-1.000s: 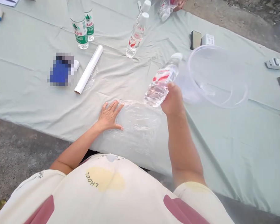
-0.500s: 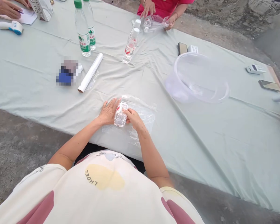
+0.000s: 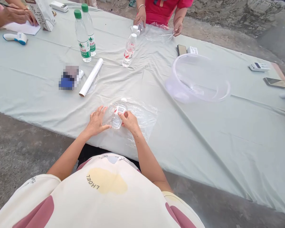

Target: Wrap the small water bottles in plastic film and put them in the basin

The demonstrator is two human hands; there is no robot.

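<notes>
Resting on clear film point(image 3: 146, 118), bottle point(image 3: 116, 121), right hand point(image 3: 131, 122) grasping its side, left hand point(image 3: 96, 123) spread just beside.

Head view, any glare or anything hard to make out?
Head view: soft light, with small glints streaking the thin clear plastic film; head view: the rim of the round translucent plastic basin partly fades into the pale green tablecloth; head view: mosaic blocks obscure a small, partly blue object.

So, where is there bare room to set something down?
Bare cloth lies right of the plastic film, nearer than the clear tub, and left of the blurred blue item. Crowded: around the left hand, right hand and the bottle between them.
</notes>
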